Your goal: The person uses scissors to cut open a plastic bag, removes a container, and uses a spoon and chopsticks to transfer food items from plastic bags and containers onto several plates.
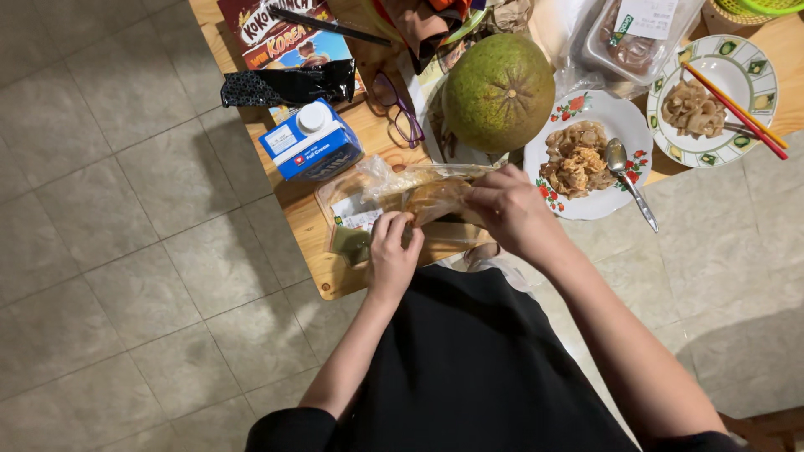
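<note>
Bag [419, 197] of bread, clear plastic, near the milk carton [310, 142]: judged light, soft, crinkly. Pinched at its mouth by right hand [507, 209]; left hand [392, 251] pressed on its near edge.

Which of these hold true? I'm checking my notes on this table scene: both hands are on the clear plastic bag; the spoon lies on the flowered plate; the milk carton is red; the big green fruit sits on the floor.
1. Both the left hand and the right hand are on the clear plastic bag: true.
2. The spoon lies on the flowered plate: true.
3. The milk carton is red: false, it is blue and white.
4. The big green fruit sits on the floor: false, it sits on the wooden table.
</note>
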